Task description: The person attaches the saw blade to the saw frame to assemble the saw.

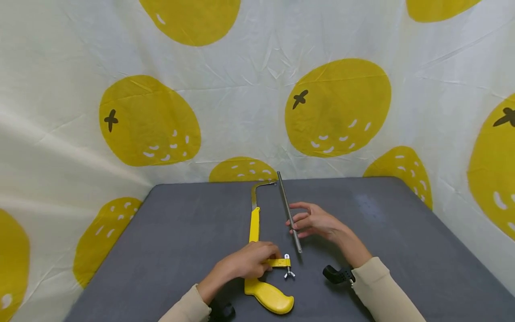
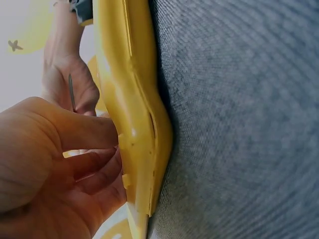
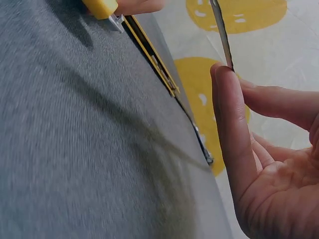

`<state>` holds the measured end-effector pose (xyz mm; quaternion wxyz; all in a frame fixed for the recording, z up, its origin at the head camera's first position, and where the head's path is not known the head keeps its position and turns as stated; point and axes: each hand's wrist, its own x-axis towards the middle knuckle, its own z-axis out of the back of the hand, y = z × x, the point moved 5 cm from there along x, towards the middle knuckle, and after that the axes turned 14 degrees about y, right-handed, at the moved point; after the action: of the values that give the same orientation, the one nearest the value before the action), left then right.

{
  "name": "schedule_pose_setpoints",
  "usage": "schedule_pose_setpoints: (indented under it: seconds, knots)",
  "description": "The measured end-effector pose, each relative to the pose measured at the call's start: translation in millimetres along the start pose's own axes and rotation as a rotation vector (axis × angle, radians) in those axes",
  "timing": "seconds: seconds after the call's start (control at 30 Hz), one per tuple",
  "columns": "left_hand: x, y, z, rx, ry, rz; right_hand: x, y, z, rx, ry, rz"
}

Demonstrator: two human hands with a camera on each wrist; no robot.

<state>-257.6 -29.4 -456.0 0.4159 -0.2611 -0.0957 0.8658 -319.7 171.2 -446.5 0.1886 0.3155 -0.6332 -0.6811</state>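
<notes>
A yellow hacksaw frame (image 1: 255,226) lies on the grey table, its handle (image 1: 273,298) toward me and its bent metal end at the far edge. My left hand (image 1: 250,260) grips the frame just above the handle; in the left wrist view, thumb and fingers meet its yellow side (image 2: 134,124). A wing nut (image 1: 289,273) hangs on the tensioning screw beside that hand. To the right, my right hand (image 1: 318,223) pinches a thin grey hacksaw blade (image 1: 284,197) between thumb and fingers, raised off the table. The right wrist view shows the blade (image 3: 223,35) above the fingertips.
The grey tabletop (image 1: 181,232) extends on both sides of the saw. Behind it hangs a white cloth (image 1: 241,116) with yellow fruit prints. A black wrist mount (image 1: 337,274) sits by the right sleeve, another black one (image 1: 222,311) by the left.
</notes>
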Motion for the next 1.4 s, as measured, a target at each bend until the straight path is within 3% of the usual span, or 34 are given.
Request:
schedule_pose_setpoints:
  seconds: [0.3, 0.73, 1.4]
  knots:
    - [1.6, 0.1, -2.2, 0.015, 0.004, -0.02, 13.8, -6.9, -3.8, 0.019, -0.009, 0.005]
    - [4.3, 0.8, -5.2, -0.003, 0.045, -0.001, 17.3, -13.4, -3.6, 0.044, -0.024, -0.005]
    - [2.4, 2.0, -4.1, -0.026, 0.027, -0.042, 21.2, -27.7, -4.4, 0.021, -0.032, -0.05]
